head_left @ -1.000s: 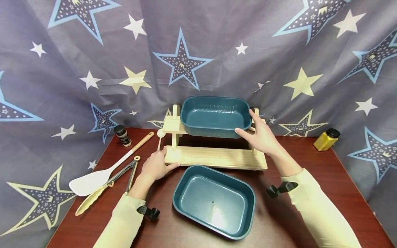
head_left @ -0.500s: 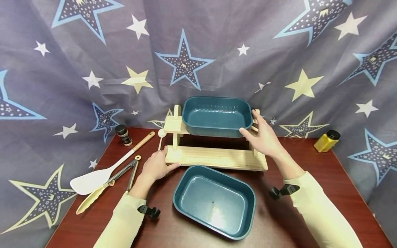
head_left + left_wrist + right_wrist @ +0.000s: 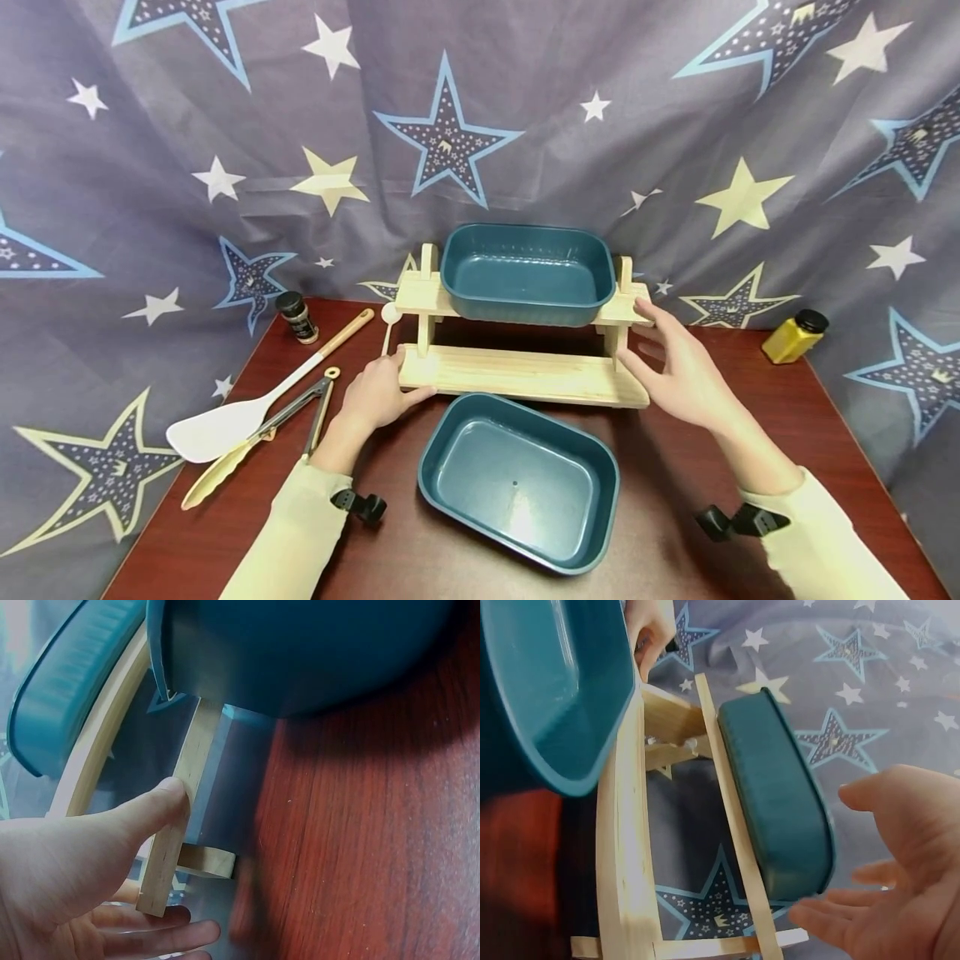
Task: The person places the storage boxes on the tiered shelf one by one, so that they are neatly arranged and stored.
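A wooden two-shelf rack (image 3: 525,375) stands mid-table. One teal tub (image 3: 525,271) sits on its upper shelf, and a second teal tub (image 3: 517,483) lies on the table just in front. My left hand (image 3: 382,392) grips the left end of the lower shelf. In the left wrist view its thumb (image 3: 150,810) presses the board's edge (image 3: 184,780), with the fingers underneath. My right hand (image 3: 675,367) is open beside the rack's right post, fingers spread. In the right wrist view the right hand (image 3: 900,862) is apart from the upper tub (image 3: 780,795).
A white spatula (image 3: 247,412) and tongs (image 3: 255,442) lie left of the rack. A white spoon (image 3: 388,321) and a black-lidded spice jar (image 3: 296,317) are at the back left. At the back right stands a yellow jar (image 3: 793,336). A star-printed curtain hangs behind the table.
My right hand came off the upper tub's right rim and moved down and right to the rack's right end. The left hand kept its hold on the lower shelf.
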Demonstrator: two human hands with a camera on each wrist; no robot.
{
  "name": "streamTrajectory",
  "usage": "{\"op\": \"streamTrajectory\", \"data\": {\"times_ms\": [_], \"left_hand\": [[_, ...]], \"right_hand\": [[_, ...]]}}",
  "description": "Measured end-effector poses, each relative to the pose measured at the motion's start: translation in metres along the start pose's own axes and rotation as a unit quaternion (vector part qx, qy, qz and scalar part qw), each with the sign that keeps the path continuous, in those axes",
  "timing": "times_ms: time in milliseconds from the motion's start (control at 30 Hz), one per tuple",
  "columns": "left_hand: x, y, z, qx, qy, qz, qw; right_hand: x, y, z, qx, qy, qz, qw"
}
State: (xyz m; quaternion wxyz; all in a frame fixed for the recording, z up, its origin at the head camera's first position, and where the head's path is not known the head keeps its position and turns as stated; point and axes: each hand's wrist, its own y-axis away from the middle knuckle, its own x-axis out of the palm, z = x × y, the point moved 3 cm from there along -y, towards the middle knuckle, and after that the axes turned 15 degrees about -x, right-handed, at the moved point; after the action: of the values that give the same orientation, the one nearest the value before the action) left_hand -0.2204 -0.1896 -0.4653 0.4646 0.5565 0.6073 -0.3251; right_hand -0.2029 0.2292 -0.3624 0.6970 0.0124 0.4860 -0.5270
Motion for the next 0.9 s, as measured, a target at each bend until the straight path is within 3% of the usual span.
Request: {"op": "streamTrajectory", "data": {"times_ms": [200,400,567,767,900], "left_hand": [[0.000,-0.001,0.001,0.000,0.002,-0.004,1.0000],[-0.001,0.000,0.001,-0.010,0.002,0.003,0.9999],[0.000,0.000,0.000,-0.007,0.001,0.002,1.0000],[0.000,0.000,0.000,-0.004,0.002,-0.002,1.0000],[-0.001,0.001,0.000,-0.001,0.004,0.000,1.0000]], "right_hand": [[0.003,0.025,0.012,-0.041,0.023,0.032,0.998],[0.014,0.048,0.009,-0.035,0.038,0.085,0.995],[0.023,0.063,0.009,-0.015,0.002,0.111,0.994],[0.032,0.073,0.015,-0.027,-0.025,0.126,0.991],[0.038,0.078,0.015,-0.004,-0.061,0.151,0.987]]}}
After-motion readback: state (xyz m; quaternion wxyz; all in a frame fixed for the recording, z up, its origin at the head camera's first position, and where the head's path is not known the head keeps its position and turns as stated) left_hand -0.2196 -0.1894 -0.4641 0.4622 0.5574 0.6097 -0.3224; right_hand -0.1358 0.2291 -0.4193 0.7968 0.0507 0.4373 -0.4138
